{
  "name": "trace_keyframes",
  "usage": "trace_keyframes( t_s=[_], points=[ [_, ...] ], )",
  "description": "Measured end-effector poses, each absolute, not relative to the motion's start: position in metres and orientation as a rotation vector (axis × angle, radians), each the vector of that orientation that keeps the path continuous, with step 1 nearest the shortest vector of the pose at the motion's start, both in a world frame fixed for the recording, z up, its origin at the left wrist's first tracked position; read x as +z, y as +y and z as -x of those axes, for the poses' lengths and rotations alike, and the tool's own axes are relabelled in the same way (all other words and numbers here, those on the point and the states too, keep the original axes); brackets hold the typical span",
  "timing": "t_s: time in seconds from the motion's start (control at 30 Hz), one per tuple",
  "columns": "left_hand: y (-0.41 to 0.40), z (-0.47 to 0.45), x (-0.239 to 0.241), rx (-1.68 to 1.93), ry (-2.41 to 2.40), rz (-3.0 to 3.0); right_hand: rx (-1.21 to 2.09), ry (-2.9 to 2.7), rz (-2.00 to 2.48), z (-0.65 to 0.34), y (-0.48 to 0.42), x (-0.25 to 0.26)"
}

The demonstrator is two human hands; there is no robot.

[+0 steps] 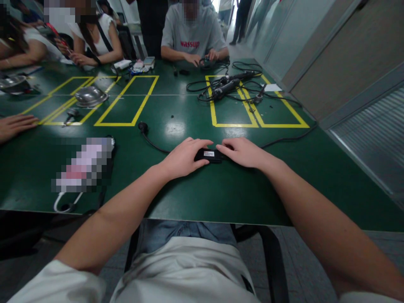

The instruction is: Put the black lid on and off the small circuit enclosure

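A small black in-line box (pixel 216 159) with a white label lies on the green table in front of me. My left hand (pixel 186 159) has its thumb and fingers around the box's left end. At the right end, my right hand (pixel 244 152) is curled over the spot where a black cable (pixel 284 139) comes out; its fingertips are partly hidden. Another length of cable runs left from under my left hand to a black plug (pixel 143 127) on the table.
A phone-like device (pixel 85 164), blurred out, lies to the left with a white loop. Tangled black cables and dark handheld tools (pixel 225 88) lie at the far right. A metal bowl (pixel 90 97) sits far left. A neighbour's hand (pixel 17 126) rests at the left edge; people sit opposite.
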State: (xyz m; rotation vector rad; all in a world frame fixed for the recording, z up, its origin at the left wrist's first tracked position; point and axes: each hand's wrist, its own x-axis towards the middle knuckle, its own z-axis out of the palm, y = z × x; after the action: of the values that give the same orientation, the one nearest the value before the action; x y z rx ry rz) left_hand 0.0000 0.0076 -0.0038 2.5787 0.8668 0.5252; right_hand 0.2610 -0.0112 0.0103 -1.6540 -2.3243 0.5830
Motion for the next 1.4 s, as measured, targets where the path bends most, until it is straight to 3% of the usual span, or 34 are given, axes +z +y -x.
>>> trace_keyframes(
  t_s=[0.37, 0.6, 0.93, 1.2, 1.4],
  points=[
    [0.007, 0.001, -0.002, 0.541, 0.875, -2.521, 0.582, -2.295, 1.736, -0.258, -0.011, 0.013],
    [0.022, 0.004, -0.004, 0.752, 1.123, -2.418, 0.602, -2.369, 1.647, -0.268, -0.007, 0.008],
    [0.022, 0.008, 0.006, 0.594, 1.235, -2.552, 0.687, -2.431, 1.590, -0.275, -0.009, 0.016],
    [0.016, 0.015, 0.028, -0.003, 1.377, -2.588, 0.841, -2.467, 1.733, -0.289, -0.008, 0.023],
    [0.015, 0.014, 0.029, -0.049, 1.434, -2.593, 0.814, -2.462, 1.762, -0.288, -0.008, 0.024]
  ],
)
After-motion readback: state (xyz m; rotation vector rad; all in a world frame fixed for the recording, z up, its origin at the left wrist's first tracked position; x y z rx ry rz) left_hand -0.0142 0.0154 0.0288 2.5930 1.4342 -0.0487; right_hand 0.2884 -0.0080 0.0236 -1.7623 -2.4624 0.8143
